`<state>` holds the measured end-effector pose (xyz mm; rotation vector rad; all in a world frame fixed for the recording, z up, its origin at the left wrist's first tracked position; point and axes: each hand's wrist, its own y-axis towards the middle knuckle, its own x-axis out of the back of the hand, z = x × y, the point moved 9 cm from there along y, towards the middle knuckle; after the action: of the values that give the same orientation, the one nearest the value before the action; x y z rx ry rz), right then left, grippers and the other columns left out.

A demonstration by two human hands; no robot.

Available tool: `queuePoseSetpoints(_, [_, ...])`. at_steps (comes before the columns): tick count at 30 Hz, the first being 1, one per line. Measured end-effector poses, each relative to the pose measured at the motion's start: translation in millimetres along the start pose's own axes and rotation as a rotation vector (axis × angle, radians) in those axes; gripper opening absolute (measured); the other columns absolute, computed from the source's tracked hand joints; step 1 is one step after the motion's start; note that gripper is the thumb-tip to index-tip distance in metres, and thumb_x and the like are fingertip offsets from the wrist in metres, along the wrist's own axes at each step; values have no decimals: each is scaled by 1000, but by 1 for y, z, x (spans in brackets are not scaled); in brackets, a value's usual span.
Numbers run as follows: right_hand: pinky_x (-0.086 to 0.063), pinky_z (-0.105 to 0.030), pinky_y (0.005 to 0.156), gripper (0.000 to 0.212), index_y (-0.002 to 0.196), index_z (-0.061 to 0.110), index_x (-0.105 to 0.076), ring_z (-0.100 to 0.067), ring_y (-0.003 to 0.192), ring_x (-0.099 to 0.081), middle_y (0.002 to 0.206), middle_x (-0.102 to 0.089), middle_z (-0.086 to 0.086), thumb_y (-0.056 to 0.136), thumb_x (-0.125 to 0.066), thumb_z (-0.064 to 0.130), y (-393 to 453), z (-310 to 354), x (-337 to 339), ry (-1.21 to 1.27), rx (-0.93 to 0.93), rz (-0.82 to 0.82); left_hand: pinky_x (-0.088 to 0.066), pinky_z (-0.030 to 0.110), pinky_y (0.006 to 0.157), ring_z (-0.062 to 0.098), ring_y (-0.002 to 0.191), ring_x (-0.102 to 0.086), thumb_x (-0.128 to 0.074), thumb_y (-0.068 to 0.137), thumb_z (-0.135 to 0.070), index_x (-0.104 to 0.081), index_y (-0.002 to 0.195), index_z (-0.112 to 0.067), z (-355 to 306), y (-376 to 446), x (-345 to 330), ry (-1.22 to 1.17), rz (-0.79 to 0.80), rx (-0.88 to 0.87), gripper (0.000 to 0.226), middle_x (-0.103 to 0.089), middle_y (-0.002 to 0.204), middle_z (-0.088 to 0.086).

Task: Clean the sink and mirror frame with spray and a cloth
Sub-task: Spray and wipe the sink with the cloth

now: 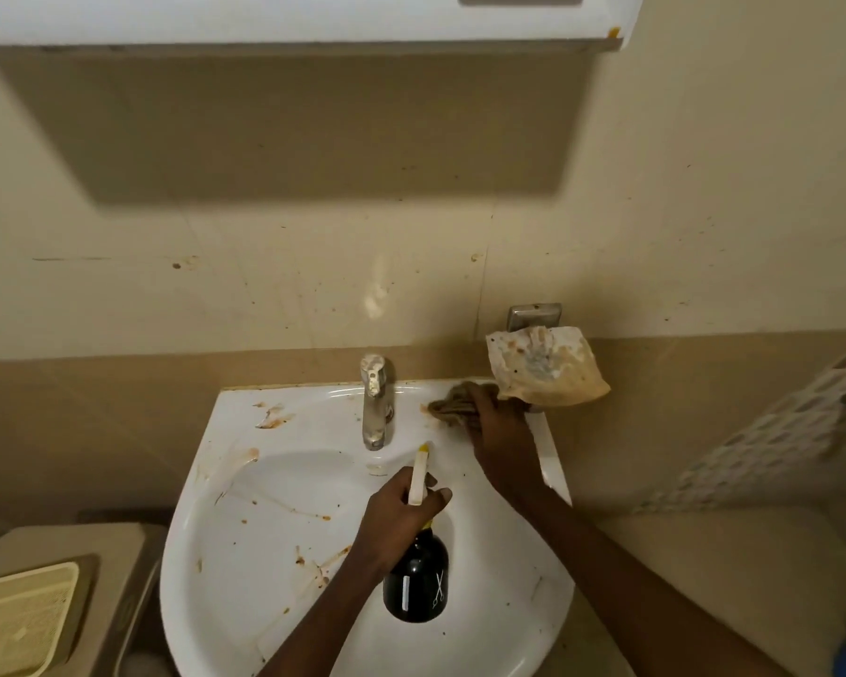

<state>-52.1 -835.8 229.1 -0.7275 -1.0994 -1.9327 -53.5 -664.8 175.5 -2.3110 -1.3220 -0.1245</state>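
A white sink [245, 486] streaked with reddish-brown stains fills the lower middle, with a metal tap [375, 408] at its back. My left hand [401, 520] grips the neck of a dark spray bottle [415, 583], whose pale nozzle with a yellow tip points toward the tap. My right hand [501, 432] holds a crumpled brown cloth [453, 405] against the sink's back right ledge, beside a stain. The white underside of the mirror frame [313, 22] runs along the top edge.
A stained soap dish [548, 366] juts from the wall just above my right hand, on a metal bracket [533, 315]. A beige toilet tank with a yellow basket [20, 623] sits at lower left. A perforated rack [777, 432] hangs at right. The tiled wall is spotted.
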Motion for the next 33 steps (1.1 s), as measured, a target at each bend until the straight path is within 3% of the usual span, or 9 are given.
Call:
queuePoseSetpoints(3, [-54,-38,64,45,121,16,-57,-35,86,-59,107,-60,-15,79,-66,4,38,29,-31,-164,190,1,-47,12,65,19,77,-63,-70,86,-26,-63,90,-15,6,4,12,-11,-58,-35,13,-68,87,10])
queuePoseSetpoints(6, [-49,-35,60,37,113,23,-60,-31,74,-55,100,-62,-10,80,-61,8,45,48,-65,-378,418,15,-52,28,72,30,79,-65,-70,86,-24,-60,82,-10,10,7,21,2,-104,-70,18,-67,82,15])
queuePoseSetpoints(8, [-50,-38,66,32,108,25,-62,-33,81,-57,110,-63,-9,79,-63,11,36,45,-77,-392,510,75,-53,31,73,29,77,-66,-71,86,-24,-60,83,-11,13,10,20,-39,-72,-57,16,-67,81,13])
queuePoseSetpoints(11, [-50,-48,81,38,112,25,-64,-41,105,-53,130,-55,-11,77,-69,11,26,28,-80,-298,512,258,-52,20,69,10,69,-62,-72,85,-23,-63,89,-13,15,9,12,-89,0,-41,15,-66,77,1])
queuePoseSetpoints(15, [-55,-53,68,51,113,21,-65,-47,99,-54,130,-53,-15,66,-78,3,12,9,-51,-259,471,337,-46,9,63,1,66,-58,-72,85,-23,-62,90,-11,14,-2,12,-78,39,-53,16,-65,78,-1])
queuePoseSetpoints(19, [-39,-62,96,42,120,27,-57,-49,130,-32,135,-44,-15,80,-69,21,13,10,-54,-310,493,385,-47,9,64,0,65,-59,-72,85,-26,-62,89,-15,13,-6,20,-48,43,-76,16,-67,80,2])
queuePoseSetpoints(21, [-36,-63,100,39,124,29,-53,-47,133,-29,134,-43,-15,86,-64,25,22,22,-70,-303,485,400,-47,10,64,0,65,-59,-72,85,-26,-62,89,-15,15,-5,22,-48,50,-79,15,-67,80,3])
queuePoseSetpoints(28, [-52,-45,68,38,117,20,-61,-39,107,-53,116,-58,-16,80,-68,22,32,49,-77,-251,484,322,-49,12,67,2,71,-61,-70,75,-42,-64,91,-20,17,-2,11,-83,69,-74,28,-68,84,3])
queuePoseSetpoints(33, [-54,-45,60,42,113,15,-63,-35,95,-58,113,-62,-13,73,-76,9,8,32,-60,-221,651,498,-52,20,70,8,72,-63,-70,75,-39,-64,89,-19,17,-1,15,-101,73,-76,26,-68,78,1])
